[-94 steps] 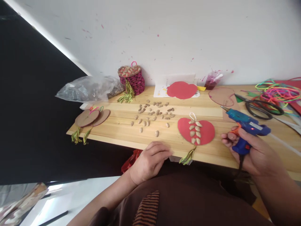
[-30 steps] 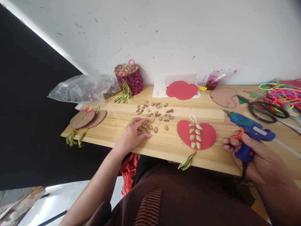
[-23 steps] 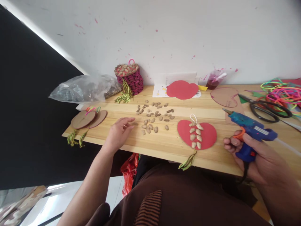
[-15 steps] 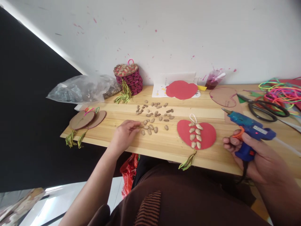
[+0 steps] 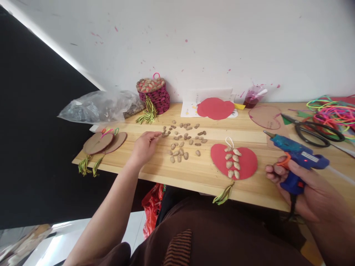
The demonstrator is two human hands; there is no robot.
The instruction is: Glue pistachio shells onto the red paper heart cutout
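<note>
My left hand (image 5: 145, 147) reaches over the table with fingers stretched out, the tips at small dark peanuts (image 5: 165, 134) on the left edge of a loose scatter. Nothing shows in its grasp. A blue hot glue gun (image 5: 298, 153) is gripped in my right hand (image 5: 307, 192), one finger at its orange trigger and its nozzle pointing left. Between the hands lies a red heart-shaped card (image 5: 248, 162). Two columns of peanuts (image 5: 229, 164) run down its middle, with a white loop above and a green-yellow tassel (image 5: 224, 194) below.
Tasselled cardboard discs (image 5: 97, 143) and a plastic bag (image 5: 91, 107) are at the left. Behind stand a purple woven basket (image 5: 161, 99), a red paper shape (image 5: 215, 108) and a cup (image 5: 253, 98). Black scissors (image 5: 313, 133) and bright cords (image 5: 332, 114) lie right.
My left hand has moved slightly away from me, from the nearer large peanuts to the small dark ones at the scatter's left. My right hand still holds the glue gun; the view has shifted slightly.
</note>
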